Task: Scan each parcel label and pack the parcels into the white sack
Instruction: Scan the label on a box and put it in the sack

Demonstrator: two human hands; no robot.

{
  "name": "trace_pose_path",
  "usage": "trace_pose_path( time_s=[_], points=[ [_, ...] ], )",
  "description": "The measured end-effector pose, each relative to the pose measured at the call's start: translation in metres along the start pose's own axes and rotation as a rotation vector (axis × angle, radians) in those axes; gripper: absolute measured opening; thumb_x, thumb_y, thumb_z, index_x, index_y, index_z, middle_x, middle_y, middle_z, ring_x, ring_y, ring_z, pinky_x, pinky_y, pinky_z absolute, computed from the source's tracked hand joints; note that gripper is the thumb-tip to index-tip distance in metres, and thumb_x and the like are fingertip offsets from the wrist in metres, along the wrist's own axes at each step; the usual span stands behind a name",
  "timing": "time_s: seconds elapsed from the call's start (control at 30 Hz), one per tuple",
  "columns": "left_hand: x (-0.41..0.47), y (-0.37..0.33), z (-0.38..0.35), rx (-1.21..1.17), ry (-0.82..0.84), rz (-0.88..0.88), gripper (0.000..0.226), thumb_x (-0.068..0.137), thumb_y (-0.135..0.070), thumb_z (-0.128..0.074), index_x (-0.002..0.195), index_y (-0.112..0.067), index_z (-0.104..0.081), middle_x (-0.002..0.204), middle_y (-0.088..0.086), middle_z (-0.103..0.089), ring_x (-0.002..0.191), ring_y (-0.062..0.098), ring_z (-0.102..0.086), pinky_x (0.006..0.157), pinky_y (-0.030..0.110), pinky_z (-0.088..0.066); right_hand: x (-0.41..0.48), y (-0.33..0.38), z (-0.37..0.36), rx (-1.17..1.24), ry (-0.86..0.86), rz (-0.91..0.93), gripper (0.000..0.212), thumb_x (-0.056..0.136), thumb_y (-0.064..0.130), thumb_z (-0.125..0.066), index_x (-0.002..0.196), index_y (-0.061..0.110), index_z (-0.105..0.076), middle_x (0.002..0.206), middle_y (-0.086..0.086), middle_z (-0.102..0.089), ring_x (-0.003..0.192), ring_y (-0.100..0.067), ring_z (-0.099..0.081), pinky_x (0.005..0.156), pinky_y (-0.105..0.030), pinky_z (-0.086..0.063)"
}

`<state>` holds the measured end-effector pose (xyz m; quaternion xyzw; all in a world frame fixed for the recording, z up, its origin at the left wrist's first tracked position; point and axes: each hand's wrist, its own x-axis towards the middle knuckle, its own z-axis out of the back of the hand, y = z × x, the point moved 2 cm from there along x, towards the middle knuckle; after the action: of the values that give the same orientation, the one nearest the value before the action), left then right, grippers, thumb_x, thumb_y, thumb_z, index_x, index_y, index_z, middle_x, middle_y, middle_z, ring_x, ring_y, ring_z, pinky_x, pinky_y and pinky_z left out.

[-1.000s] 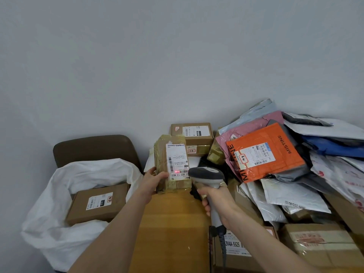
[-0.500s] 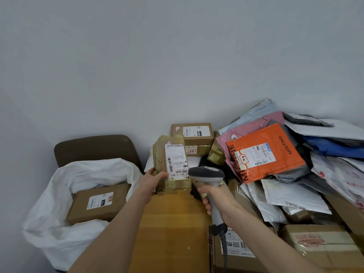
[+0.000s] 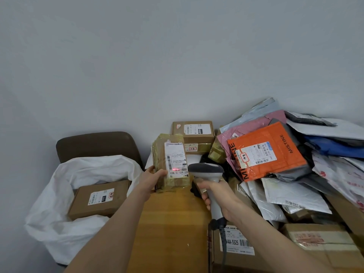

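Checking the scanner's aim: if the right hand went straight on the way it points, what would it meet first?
Likely the taped parcel in the left hand; the scanner's red line lies on its label.

A plain grey-white wall (image 3: 177, 56) fills the upper half, from 9 through 12 to 3 o'clock. At 8 o'clock a dark brown chair (image 3: 98, 143) shows its rounded backrest against that wall. At 6 o'clock lies the orange-brown wooden worktop (image 3: 169, 223), just right of the chair.
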<state>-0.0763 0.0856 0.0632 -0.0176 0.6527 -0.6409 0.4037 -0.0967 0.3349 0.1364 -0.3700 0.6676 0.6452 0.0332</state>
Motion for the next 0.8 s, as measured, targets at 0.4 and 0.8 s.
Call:
trace_pose_path(
  time_s=[0.4, 0.8],
  points=[
    [-0.004, -0.002, -0.001, 0.007, -0.023, -0.006, 0.076, 0.080, -0.030, -0.073, 0.145, -0.023, -0.033, 0.119, 0.001, -0.052, 0.094, 0.014, -0.052, 0.064, 0.034, -0.049, 0.003, 0.002, 0.003, -0.022, 0.011, -0.027, 0.012, 0.082, 0.010, -0.067, 0.084, 0.002, -0.058, 0.050, -0.005, -0.050, 0.039, -0.014, -0.042, 0.040, -0.023, -0.036],
    [-0.017, 0.000, 0.001, 0.000, -0.025, -0.003, 0.073, 0.080, -0.030, -0.071, 0.144, -0.023, -0.035, 0.123, 0.003, -0.055, 0.098, 0.016, -0.055, 0.069, 0.036, -0.050, 0.005, -0.002, 0.006, -0.002, 0.041, -0.016, 0.011, 0.083, 0.012, -0.068, 0.087, 0.004, -0.061, 0.053, -0.005, -0.052, 0.041, -0.015, -0.045, 0.043, -0.024, -0.039]
  ],
)
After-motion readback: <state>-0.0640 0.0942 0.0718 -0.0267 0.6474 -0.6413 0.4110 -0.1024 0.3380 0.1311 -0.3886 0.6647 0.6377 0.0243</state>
